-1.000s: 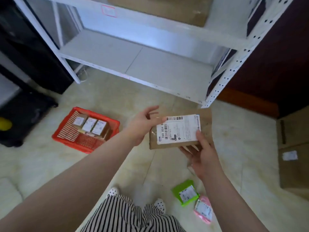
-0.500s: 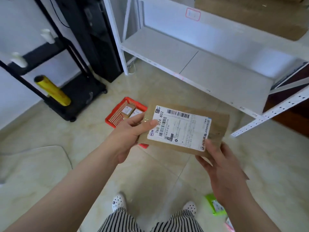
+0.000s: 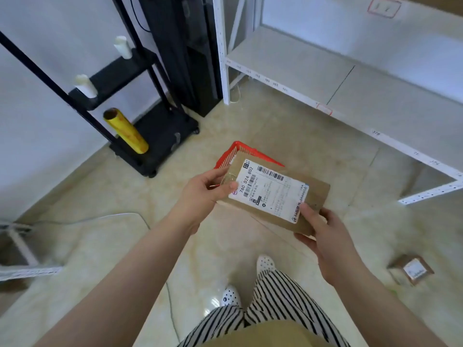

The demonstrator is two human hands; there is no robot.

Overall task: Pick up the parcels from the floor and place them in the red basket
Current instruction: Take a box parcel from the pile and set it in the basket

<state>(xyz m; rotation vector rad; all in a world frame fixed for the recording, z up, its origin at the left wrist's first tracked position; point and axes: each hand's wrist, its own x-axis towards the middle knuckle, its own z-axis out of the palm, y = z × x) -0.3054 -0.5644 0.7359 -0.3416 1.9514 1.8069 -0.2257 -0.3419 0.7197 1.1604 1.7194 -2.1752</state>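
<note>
beige glossy tiled floor [image 3: 250,126], white shelving [image 3: 350,78], perhaps steel.

Held parcel [image 3: 275,194] over red basket [image 3: 240,152]; bare floor [image 3: 288,136] around.

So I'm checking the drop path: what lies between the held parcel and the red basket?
Nothing shows between them in the head view: the parcel, held by the left hand and right hand, overlaps and hides most of the red basket.
</note>
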